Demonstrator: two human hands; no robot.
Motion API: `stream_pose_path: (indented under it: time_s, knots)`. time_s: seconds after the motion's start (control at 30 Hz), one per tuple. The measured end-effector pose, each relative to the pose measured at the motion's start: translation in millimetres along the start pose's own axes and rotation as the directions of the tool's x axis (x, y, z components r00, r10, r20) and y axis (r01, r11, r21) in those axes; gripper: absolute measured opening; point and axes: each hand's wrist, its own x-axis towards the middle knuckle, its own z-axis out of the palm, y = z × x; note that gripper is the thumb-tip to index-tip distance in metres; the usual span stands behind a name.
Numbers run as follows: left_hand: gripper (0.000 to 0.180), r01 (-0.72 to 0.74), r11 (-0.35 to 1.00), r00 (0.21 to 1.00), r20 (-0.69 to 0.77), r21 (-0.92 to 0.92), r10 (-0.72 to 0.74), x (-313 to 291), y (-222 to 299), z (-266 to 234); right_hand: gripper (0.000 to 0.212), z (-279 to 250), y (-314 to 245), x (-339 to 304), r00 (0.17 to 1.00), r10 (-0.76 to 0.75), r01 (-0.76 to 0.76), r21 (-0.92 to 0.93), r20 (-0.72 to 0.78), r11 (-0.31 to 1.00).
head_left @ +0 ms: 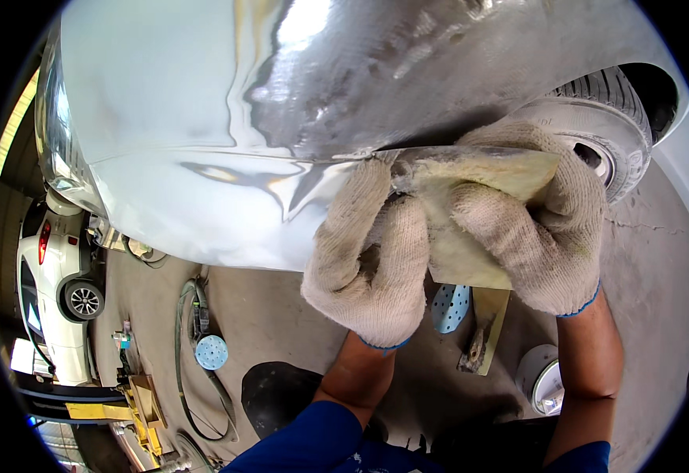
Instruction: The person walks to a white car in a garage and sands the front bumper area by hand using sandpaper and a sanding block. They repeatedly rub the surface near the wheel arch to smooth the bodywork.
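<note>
My left hand (372, 272), in an off-white knitted glove with a blue cuff edge, is closed at the left end of a stiff yellowish sheet (466, 260) with grey and pale smears. My gloved right hand (545, 225) is wrapped round the sheet's right part, its thumb across the face. The sheet's upper edge lies along the lower border of a bare grey metal patch (344, 87) on the white car body (155, 102). Whether it touches the metal there cannot be told. Parts of the left fingertips and the sheet's back are hidden.
Right of the hands is a dusty car wheel (608, 126). On the floor below are a blue dotted sanding disc (451, 307), another smeared board (490, 323) and a white tin (545, 382). A hose (182, 347) runs to a sander (210, 351); a white car (60, 292) stands left.
</note>
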Motion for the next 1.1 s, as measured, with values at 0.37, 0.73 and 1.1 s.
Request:
stream_pose_path:
  time_s: [0.37,0.73,1.1]
  knots:
    - [0.039,0.116,0.991,0.993,-0.019,-0.060,-0.117,-2,5,-3,0.034,3,-1,5,0.999,-0.043,0.044,-0.031,0.018,0.999]
    - [0.039,0.107,0.992,0.994,0.017,-0.071,-0.106,3,8,-5,0.037,5,-7,4,0.999,-0.030,0.031,-0.074,0.023,0.997]
    - [0.036,0.040,0.999,0.999,0.031,-0.034,-0.039,4,6,-3,0.035,6,-8,1,0.998,0.050,-0.051,-0.024,-0.025,0.998]
